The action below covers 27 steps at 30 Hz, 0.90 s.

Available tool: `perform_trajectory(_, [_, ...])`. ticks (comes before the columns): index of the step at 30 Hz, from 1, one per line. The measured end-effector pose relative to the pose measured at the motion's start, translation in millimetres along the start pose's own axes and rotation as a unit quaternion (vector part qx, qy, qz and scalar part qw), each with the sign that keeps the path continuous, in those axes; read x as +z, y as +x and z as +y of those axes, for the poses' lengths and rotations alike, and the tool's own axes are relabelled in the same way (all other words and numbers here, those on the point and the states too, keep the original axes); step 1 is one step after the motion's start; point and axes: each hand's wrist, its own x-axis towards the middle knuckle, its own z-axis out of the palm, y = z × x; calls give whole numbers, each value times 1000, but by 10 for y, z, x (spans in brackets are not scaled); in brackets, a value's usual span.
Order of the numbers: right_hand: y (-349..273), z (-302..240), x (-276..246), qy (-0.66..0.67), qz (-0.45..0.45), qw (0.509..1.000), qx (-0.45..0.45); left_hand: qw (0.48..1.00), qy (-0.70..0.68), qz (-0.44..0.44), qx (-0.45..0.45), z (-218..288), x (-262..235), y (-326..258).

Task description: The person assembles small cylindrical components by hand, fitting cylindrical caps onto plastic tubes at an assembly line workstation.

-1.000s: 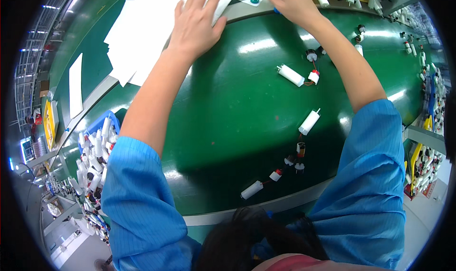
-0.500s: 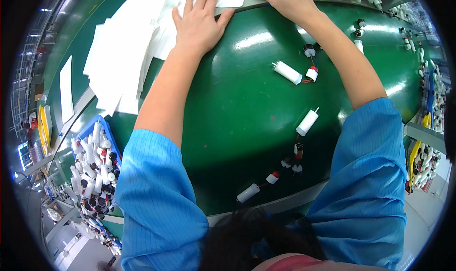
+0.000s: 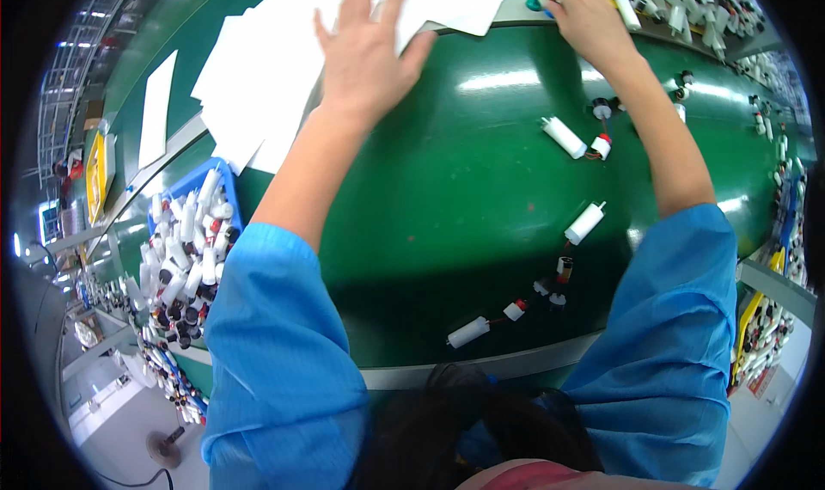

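Note:
My left hand [image 3: 365, 64] is open, its fingers spread over the stack of white paper sheets [image 3: 266, 56] at the far left of the green table [image 3: 430, 206]. The fingertips reach toward the top edge of the view. At the far right, my right hand [image 3: 595, 27] is closed in a pinch at the grey metal rail [image 3: 516, 10]. A small knob-like green and blue piece [image 3: 534, 3] shows at its fingertips; its exact kind is too small to tell. The sheets overlap unevenly, and one corner lies over the rail.
White cylindrical parts with wires [image 3: 564, 137] lie below my right hand, and more [image 3: 468, 332] near the front edge. A blue bin [image 3: 225, 180] heaped with such parts stands at left. Another heap [image 3: 679, 4] lies at far right. A white strip [image 3: 158, 109] rests at far left.
My right hand has moved right along the rail and now pinches the small green and blue piece. The paper's right edge reaches further right. The whole view has shifted somewhat.

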Motion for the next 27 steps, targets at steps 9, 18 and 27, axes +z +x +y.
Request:
perform_trajectory(9, [1109, -546, 315, 64, -8, 995, 75, 856, 85, -166, -482, -1630, -332, -459])
perform_trajectory(18, [1034, -1567, 191, 296, -208, 927, 99, 807, 10, -265, -527, -938, -59, -342])
perform_trajectory(27, [388, -1617, 275, 565, -203, 785, 149, 860, -151, -111, -475, -229, -202, -615])
